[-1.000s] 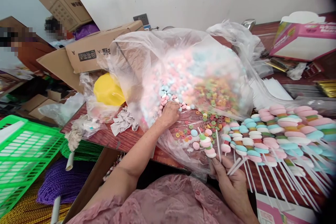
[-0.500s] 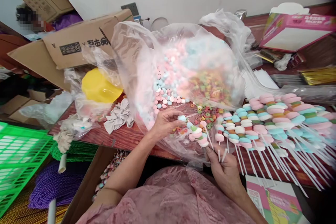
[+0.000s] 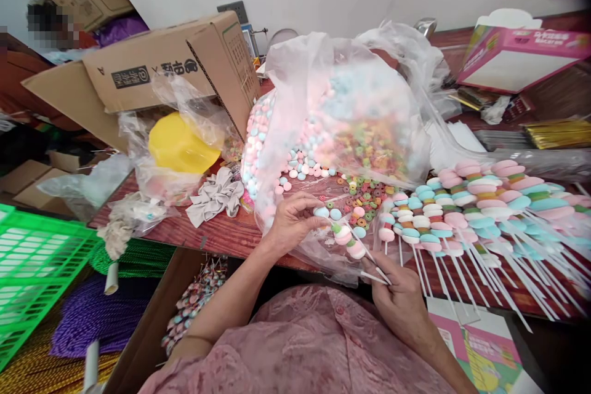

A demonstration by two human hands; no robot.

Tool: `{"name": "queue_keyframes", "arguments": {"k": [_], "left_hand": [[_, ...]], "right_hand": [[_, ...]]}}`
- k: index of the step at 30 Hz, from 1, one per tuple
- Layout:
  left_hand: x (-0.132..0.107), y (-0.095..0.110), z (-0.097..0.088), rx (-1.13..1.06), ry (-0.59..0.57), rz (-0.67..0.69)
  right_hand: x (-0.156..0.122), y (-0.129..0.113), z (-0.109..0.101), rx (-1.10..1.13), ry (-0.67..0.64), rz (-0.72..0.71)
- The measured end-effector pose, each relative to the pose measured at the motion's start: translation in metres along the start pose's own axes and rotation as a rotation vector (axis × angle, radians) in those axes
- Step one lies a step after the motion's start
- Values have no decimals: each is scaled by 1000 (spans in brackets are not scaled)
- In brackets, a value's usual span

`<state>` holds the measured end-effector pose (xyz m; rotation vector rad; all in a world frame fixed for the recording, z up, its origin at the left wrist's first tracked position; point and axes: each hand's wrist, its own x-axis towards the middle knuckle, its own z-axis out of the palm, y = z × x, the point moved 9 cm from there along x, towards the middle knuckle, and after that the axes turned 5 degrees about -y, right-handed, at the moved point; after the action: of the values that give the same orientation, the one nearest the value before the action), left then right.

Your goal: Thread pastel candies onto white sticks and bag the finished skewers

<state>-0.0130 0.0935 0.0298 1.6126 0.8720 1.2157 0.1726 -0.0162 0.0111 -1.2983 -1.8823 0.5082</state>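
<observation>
My left hand (image 3: 295,218) pinches a pale blue candy disc (image 3: 322,212) just in front of a big clear plastic bag (image 3: 351,117) full of pink, blue and white discs and coloured rings. My right hand (image 3: 396,292) grips a few white sticks; one of them is a half-filled candy skewer (image 3: 349,242) carrying pink, white and green pieces, its tip pointing at the blue disc. Loose rings (image 3: 364,197) lie on the spread plastic between my hands.
Finished candy skewers (image 3: 475,209) lie in a row on the wooden table (image 3: 217,237) to the right. A cardboard box (image 3: 152,74), a yellow bowl (image 3: 180,144) in plastic and a grey rag (image 3: 215,194) sit left. A green crate (image 3: 32,277) stands lower left, a pink carton (image 3: 521,58) far right.
My left hand came out of the bag with a blue disc and drew back to the skewer. My right hand tilted the skewer toward it.
</observation>
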Motion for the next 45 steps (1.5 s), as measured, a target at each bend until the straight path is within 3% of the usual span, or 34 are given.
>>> {"name": "queue_keyframes", "arguments": {"k": [8, 12, 16, 22, 29, 36, 42, 45], "left_hand": [[-12, 22, 10, 307, -52, 189], [-19, 28, 16, 400, -66, 249], [-21, 24, 15, 338, -22, 208], [-26, 9, -1, 104, 210, 109], [-28, 22, 6, 204, 161, 265], [-25, 5, 3, 90, 263, 90], [-26, -15, -4, -217, 323, -68], [-21, -14, -8, -103, 252, -132]], "right_hand": [[-2, 3, 5, -229, -73, -16], [0, 2, 1, -233, -69, -4], [6, -6, -4, -148, -41, -4], [9, -10, 1, 30, -20, 19], [13, -12, 7, -23, -30, 0], [14, -5, 17, 101, -34, 82], [11, 7, 17, 173, 39, 130], [9, 7, 20, 142, 2, 117]]}}
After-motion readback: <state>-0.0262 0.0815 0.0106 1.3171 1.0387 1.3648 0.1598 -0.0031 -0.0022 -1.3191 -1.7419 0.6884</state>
